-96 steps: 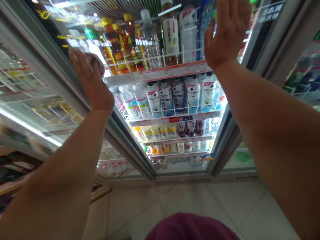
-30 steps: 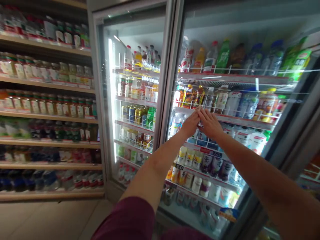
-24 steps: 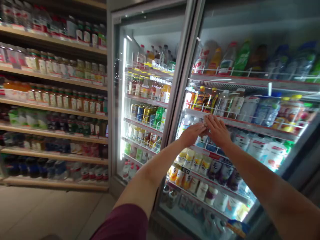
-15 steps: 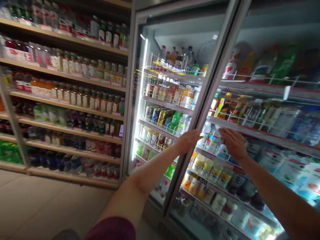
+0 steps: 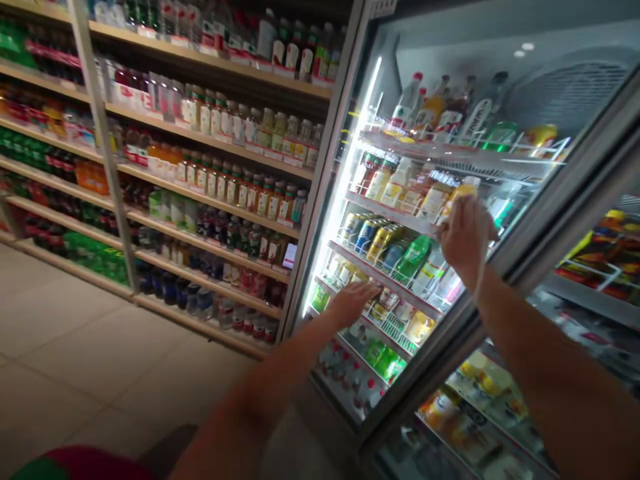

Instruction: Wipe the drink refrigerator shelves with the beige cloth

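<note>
My left hand (image 5: 356,301) lies flat with its fingers stretched out on the glass door (image 5: 450,80) of a lit drinks cooler, low down in front of the can shelf. My right hand (image 5: 465,235) rests higher on the same glass, close to the grey door frame (image 5: 505,273). Its fingers point up and look flat, though they are blurred. Neither hand shows anything in it. Behind the glass stand rows of bottles and cans (image 5: 385,237) on white wire racks.
Open wooden shelves (image 5: 200,193) packed with bottled drinks run along the left wall. A second, darker cooler door (image 5: 595,287) adjoins on the right. Pale floor tiles (image 5: 75,347) spread out at the lower left. A dark red sleeve edge (image 5: 85,461) shows at the bottom.
The view swung left, from the right-hand cooler door to the lit one. My hands were together on the right door; they now rest apart on the left door, the left hand lower.
</note>
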Action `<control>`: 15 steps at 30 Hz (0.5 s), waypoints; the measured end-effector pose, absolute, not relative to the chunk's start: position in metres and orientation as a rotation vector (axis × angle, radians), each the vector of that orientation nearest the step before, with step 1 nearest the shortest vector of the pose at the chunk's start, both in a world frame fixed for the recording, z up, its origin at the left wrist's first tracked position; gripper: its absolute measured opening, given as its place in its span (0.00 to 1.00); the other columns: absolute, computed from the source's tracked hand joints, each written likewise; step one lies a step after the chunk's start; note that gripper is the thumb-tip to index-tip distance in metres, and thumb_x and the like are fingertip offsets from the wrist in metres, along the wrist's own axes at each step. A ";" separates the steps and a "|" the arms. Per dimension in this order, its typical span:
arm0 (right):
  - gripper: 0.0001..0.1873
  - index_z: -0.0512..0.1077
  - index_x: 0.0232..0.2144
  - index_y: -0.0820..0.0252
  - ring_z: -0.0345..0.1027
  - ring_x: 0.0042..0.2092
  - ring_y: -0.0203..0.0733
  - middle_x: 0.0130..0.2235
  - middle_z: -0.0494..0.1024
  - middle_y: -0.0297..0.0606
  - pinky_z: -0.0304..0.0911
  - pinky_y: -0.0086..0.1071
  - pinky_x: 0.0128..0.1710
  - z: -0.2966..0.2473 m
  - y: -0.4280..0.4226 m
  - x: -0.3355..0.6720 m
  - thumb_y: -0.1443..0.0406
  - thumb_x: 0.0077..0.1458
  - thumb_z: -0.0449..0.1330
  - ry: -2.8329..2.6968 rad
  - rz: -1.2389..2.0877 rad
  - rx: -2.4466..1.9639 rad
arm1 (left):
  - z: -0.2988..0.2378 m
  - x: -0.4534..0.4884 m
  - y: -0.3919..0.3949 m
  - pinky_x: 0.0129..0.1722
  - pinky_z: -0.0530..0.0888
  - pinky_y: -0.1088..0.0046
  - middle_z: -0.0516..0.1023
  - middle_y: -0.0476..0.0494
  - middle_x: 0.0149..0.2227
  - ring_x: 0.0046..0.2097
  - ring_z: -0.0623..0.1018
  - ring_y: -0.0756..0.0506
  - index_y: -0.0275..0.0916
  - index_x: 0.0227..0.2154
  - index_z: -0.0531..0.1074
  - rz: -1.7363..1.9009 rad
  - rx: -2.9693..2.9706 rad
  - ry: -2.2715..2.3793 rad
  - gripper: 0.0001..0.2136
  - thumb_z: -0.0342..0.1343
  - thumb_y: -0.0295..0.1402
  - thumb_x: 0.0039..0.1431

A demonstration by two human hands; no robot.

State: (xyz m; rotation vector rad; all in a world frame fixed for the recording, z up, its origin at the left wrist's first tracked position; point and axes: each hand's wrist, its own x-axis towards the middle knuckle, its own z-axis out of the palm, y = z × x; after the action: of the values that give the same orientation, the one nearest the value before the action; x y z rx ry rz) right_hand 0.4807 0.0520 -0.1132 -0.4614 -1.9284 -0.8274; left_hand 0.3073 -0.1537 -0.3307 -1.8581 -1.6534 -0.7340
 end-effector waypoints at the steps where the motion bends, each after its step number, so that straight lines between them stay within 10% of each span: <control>1: 0.34 0.55 0.69 0.80 0.46 0.72 0.66 0.70 0.55 0.64 0.49 0.63 0.69 -0.128 0.054 0.467 0.63 0.67 0.48 -1.956 -0.832 -0.442 | -0.336 0.297 -0.158 0.64 0.71 0.59 0.70 0.41 0.64 0.65 0.70 0.42 0.38 0.63 0.68 -0.729 -1.840 -1.677 0.27 0.50 0.18 0.61; 6: 0.31 0.55 0.71 0.73 0.46 0.74 0.58 0.72 0.54 0.54 0.48 0.59 0.71 -0.149 0.050 0.403 0.68 0.69 0.45 -2.133 -0.819 -0.290 | -0.335 0.248 -0.169 0.64 0.72 0.58 0.71 0.41 0.63 0.65 0.70 0.40 0.39 0.62 0.70 -0.658 -1.793 -1.744 0.28 0.49 0.17 0.60; 11: 0.29 0.61 0.66 0.75 0.48 0.72 0.52 0.69 0.58 0.53 0.44 0.55 0.70 -0.056 0.048 0.374 0.67 0.69 0.37 -2.116 -0.876 -0.155 | -0.277 0.203 -0.152 0.67 0.67 0.53 0.70 0.38 0.64 0.67 0.67 0.40 0.36 0.63 0.69 -0.625 -1.736 -1.750 0.25 0.43 0.19 0.65; 13: 0.39 0.75 0.45 0.82 0.45 0.72 0.58 0.69 0.56 0.53 0.42 0.58 0.67 -0.004 0.052 0.371 0.63 0.65 0.27 -2.089 -0.882 -0.157 | -0.248 0.188 -0.137 0.68 0.64 0.52 0.68 0.38 0.65 0.69 0.64 0.39 0.36 0.64 0.68 -0.644 -1.687 -1.733 0.24 0.43 0.21 0.68; 15: 0.36 0.59 0.10 0.66 0.43 0.69 0.71 0.68 0.48 0.62 0.51 0.58 0.60 0.045 0.060 0.366 0.56 0.53 0.23 -2.042 -0.903 -0.191 | -0.221 0.174 -0.121 0.68 0.65 0.53 0.70 0.38 0.64 0.68 0.65 0.39 0.36 0.64 0.68 -0.668 -1.609 -1.663 0.23 0.43 0.24 0.70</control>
State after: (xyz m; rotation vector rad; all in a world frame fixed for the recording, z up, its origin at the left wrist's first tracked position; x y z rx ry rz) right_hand 0.3659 0.0602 0.0453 -0.1912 -2.0417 -0.9030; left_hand 0.1736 -0.1205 -0.2212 -1.6090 -1.6629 -0.6684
